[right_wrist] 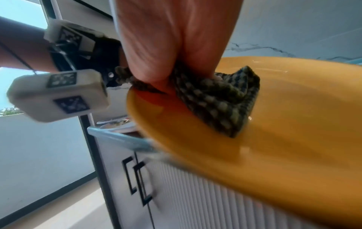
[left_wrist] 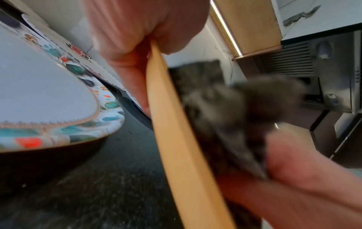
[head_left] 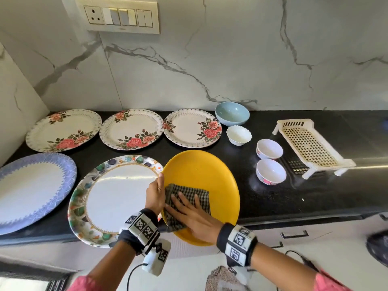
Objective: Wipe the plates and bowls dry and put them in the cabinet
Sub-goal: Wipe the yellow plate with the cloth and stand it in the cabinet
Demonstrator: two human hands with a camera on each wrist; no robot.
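A yellow plate (head_left: pixel 210 173) is held tilted over the front edge of the black counter (head_left: pixel 294 198). My left hand (head_left: pixel 156 192) grips its left rim, thumb on the upper face. In the left wrist view the left hand's fingers (left_wrist: pixel 137 80) lie behind the plate's rim (left_wrist: pixel 176 139). A folded dark checked cloth (head_left: pixel 195 194) lies on the plate. My right hand (head_left: pixel 195 215) presses on it with straight, spread fingers. In the right wrist view the cloth (right_wrist: pixel 221 105) bunches under the right hand (right_wrist: pixel 176 38) on the yellow plate (right_wrist: pixel 293 124).
Three rose-patterned plates (head_left: pixel 131 129) line the back of the counter. A blue-rimmed plate (head_left: pixel 31 190) and a leaf-patterned plate (head_left: pixel 113 198) lie in front. A blue bowl (head_left: pixel 232 113) and three white bowls (head_left: pixel 269 149) stand right, beside a cream rack (head_left: pixel 310 145). White cabinet doors (right_wrist: pixel 195 193) are below.
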